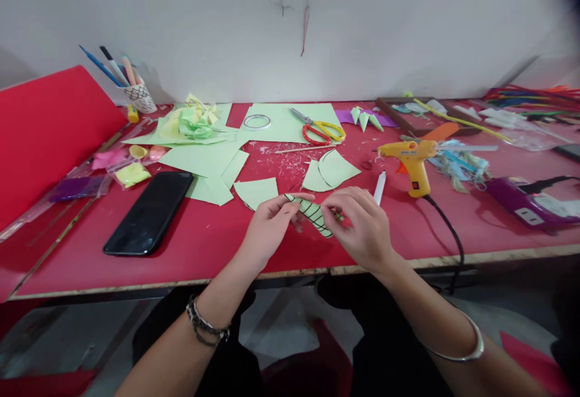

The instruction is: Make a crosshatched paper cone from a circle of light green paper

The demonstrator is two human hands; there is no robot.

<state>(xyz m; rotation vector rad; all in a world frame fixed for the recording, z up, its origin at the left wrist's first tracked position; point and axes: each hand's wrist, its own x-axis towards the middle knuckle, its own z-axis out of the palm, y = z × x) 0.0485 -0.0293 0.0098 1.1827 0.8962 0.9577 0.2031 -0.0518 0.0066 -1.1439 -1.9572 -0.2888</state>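
A green paper cone (317, 217) with black lines drawn on it is between my two hands, above the front of the red table. My left hand (270, 223) pinches its narrow left end. At its wider right end, the fingers of my right hand (360, 222) are closed on the paper edge. Just beyond my hands lie a green paper sector (258, 191) and overlapping cut green pieces (338, 168). A white pen (380, 187) lies past my right hand.
A yellow glue gun (413, 158) stands at right, its cord hanging over the table edge near a purple power strip (528, 203). Scissors (319, 130) lie at the back. A phone (149, 213) and green sheets (203, 161) are at left. Small green cones (364, 120) sit on purple paper.
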